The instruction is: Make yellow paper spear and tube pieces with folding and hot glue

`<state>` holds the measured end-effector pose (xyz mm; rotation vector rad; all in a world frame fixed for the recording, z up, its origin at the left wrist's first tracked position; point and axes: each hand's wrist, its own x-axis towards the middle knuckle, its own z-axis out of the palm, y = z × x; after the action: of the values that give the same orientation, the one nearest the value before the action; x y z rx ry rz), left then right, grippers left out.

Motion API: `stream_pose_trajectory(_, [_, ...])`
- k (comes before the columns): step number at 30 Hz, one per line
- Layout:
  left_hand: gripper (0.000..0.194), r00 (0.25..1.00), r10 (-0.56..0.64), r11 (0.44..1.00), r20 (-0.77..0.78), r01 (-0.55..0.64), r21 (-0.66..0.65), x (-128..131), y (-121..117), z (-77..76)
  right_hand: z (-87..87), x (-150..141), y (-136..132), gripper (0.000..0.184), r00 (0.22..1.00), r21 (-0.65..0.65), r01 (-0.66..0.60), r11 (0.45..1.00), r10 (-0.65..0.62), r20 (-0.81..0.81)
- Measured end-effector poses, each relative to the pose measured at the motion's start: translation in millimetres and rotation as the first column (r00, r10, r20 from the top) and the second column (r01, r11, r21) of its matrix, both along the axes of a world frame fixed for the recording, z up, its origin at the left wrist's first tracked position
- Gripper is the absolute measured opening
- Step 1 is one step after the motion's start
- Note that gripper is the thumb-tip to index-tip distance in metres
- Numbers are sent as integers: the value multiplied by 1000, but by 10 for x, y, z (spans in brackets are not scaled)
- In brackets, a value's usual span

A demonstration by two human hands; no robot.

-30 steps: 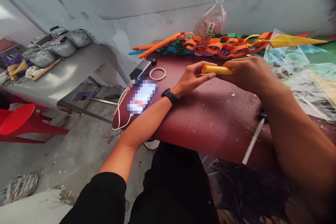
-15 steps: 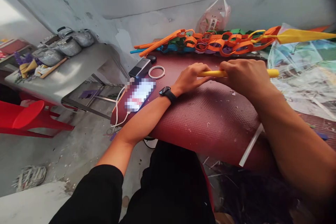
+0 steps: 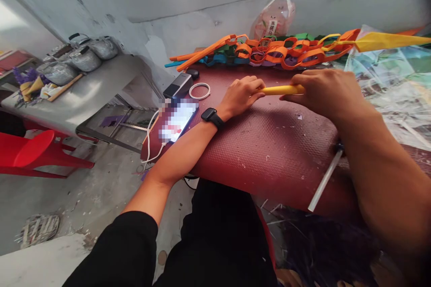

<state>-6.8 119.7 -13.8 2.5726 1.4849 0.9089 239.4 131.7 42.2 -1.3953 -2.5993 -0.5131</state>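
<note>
A yellow tube, which looks like rolled paper, is held level just above the dark red tabletop. My left hand pinches its left end between thumb and fingers. At the other end my right hand is closed around it, knuckles up, and hides that end. The middle of the tube shows between the two hands. Behind them lies a chain of linked orange, green and blue paper strips. A clear stick with a dark end lies below my right forearm.
Left on the table are a lit phone with a white cable, a dark box and a white ring. A bottle stands at the wall. Clear plastic sheets lie at right. A red stool is at far left.
My hands went from close together to farther apart along the tube. The tube's right end stuck out beyond my right hand half a second ago; now that hand has slid right and covers it.
</note>
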Motion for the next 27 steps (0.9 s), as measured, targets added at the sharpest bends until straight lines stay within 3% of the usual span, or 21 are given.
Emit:
stream_pose_trajectory(5, [26, 999, 4, 1000, -49, -5, -10, 24, -27, 17, 20, 40, 19, 22, 998, 3, -59, 998, 59, 15])
stream_pose_trajectory(8, [19, 995, 14, 999, -98, -18, -39, 48, -39, 42, 25, 22, 28, 23, 996, 5, -90, 996, 90, 20])
stream_pose_trajectory(13, [12, 991, 91, 994, -95, -96, -53, 18, -53, 87, 28, 206, 105, 26, 991, -5, -47, 999, 46, -124])
stream_pose_trajectory(17, [16, 991, 87, 995, -106, -91, -30, 24, -62, 70, 6, 290, 143, 24, 974, -36, -135, 990, 126, -190])
stream_pose_trajectory(22, [32, 996, -1, 1000, -90, 1, -3, 45, -64, 35, -40, 214, 168, 27, 941, -66, -284, 957, 264, -213])
stream_pose_trajectory(27, [26, 997, 17, 1000, -74, -18, -17, -1, -27, 18, -61, 266, 201, 25, 882, -105, -326, 939, 262, -392])
